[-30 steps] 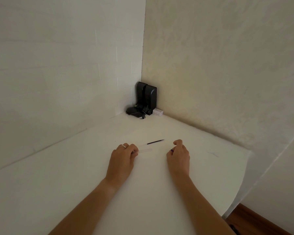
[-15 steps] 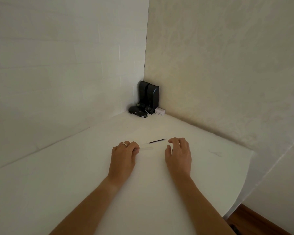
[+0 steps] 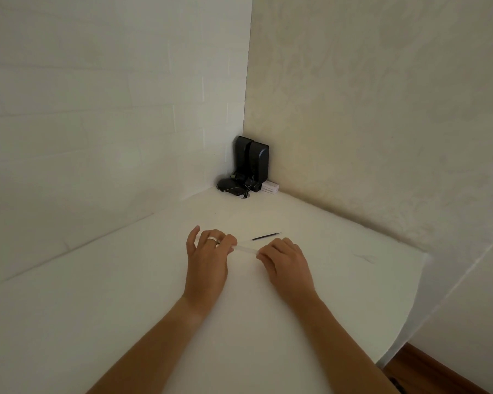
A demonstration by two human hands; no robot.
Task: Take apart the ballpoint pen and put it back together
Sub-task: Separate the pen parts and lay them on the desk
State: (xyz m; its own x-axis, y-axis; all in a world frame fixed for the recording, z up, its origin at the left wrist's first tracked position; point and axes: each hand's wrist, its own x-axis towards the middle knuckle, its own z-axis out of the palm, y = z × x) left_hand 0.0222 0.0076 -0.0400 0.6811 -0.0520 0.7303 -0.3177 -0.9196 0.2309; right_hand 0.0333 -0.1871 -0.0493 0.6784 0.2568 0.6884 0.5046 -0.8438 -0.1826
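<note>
A clear plastic pen barrel (image 3: 245, 249) spans the gap between my two hands, just above the white table (image 3: 125, 294). My left hand (image 3: 208, 257), with a ring on one finger, pinches the barrel's left end. My right hand (image 3: 285, 261) has its fingers closed on the right end. The thin dark ink refill (image 3: 266, 236) lies loose on the table just beyond the barrel, apart from both hands. Whether any small pen part sits inside my right hand is hidden.
Two black upright boxes (image 3: 252, 163) with a dark cabled device (image 3: 229, 185) and a small white box (image 3: 271, 187) stand in the far wall corner. The table's right edge (image 3: 410, 314) drops to a wooden floor.
My right hand moved left and closed on the free end of the clear barrel, which only the left hand held before. The refill has stayed where it lay.
</note>
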